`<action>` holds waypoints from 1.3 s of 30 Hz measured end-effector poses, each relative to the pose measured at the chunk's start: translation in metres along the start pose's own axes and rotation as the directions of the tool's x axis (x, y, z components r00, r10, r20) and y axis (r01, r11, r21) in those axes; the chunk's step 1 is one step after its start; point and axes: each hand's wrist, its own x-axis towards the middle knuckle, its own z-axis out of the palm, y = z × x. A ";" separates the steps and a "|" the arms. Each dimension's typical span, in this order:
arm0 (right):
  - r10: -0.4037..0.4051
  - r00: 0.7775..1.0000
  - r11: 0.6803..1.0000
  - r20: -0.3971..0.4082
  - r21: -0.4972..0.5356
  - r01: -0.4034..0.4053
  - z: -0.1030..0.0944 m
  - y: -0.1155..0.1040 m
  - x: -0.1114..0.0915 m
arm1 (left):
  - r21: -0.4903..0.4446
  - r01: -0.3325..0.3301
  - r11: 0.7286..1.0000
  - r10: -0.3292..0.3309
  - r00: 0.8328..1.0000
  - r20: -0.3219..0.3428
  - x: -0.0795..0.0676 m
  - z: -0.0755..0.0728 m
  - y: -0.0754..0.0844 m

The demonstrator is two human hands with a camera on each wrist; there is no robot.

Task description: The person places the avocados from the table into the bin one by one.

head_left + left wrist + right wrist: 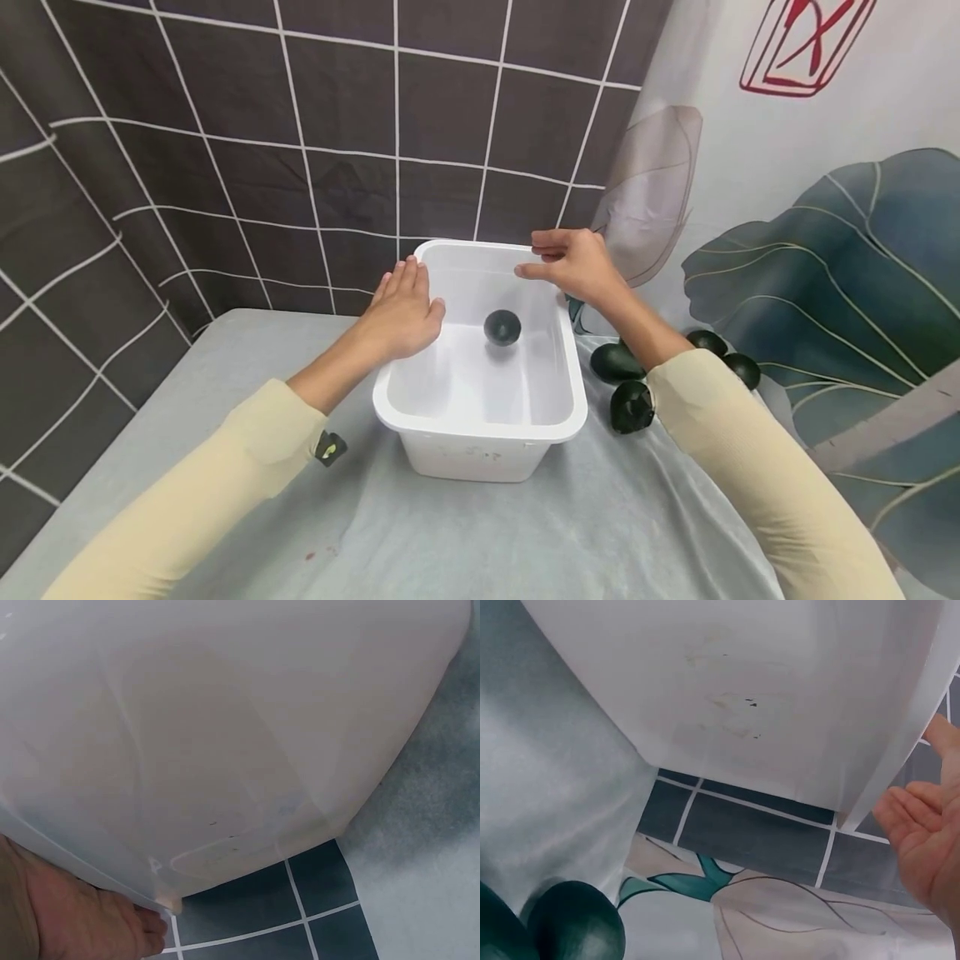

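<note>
A white plastic basin point(480, 430) stands on the cloth-covered table. Inside it, towards the back, lies one dark, round, smooth thing point(502, 327), its kind unclear. My left hand point(405, 312) rests on the basin's left rim with straight fingers; in the left wrist view, that hand point(97, 922) shows beside the basin's wall. Over the far right corner of the rim is my right hand point(573, 262), thumb and fingers apart and nothing between them. The right wrist view has this hand point(930, 840) beside the basin, its fingers loosely bent.
Several dark green, smooth, rounded vegetables or fruits point(615, 362) lie right of the basin, partly behind my right sleeve. A small black piece point(330, 448) shows by my left cuff. Behind hang a dark grid-patterned cloth point(345, 100) and a leaf-printed curtain point(840, 275).
</note>
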 end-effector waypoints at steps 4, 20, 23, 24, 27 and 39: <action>0.006 1.000 1.000 -0.006 0.007 -0.006 -0.003 0.003 -0.003 | -0.002 0.000 1.000 0.000 1.000 0.004 0.000 0.000 0.001; 0.033 0.999 0.998 -0.043 0.046 -0.031 -0.018 0.018 -0.028 | 0.000 -0.005 1.000 0.005 1.000 0.016 -0.001 -0.002 0.001; 0.039 0.999 0.999 -0.037 0.035 -0.038 -0.021 0.022 -0.034 | -0.008 -0.002 1.000 0.002 1.000 0.022 -0.002 -0.002 0.000; 0.043 0.998 0.999 -0.037 0.034 -0.042 -0.022 0.024 -0.036 | -0.009 -0.003 1.000 0.003 1.000 0.024 -0.001 -0.002 0.001; 0.054 0.997 0.998 -0.050 0.046 -0.051 -0.023 0.028 -0.041 | -0.013 -0.007 1.000 0.007 1.000 0.025 -0.002 -0.002 0.000; 0.063 0.997 0.997 -0.038 0.056 -0.061 -0.023 0.041 -0.056 | -0.008 -0.007 1.000 0.007 1.000 0.021 -0.003 -0.003 -0.001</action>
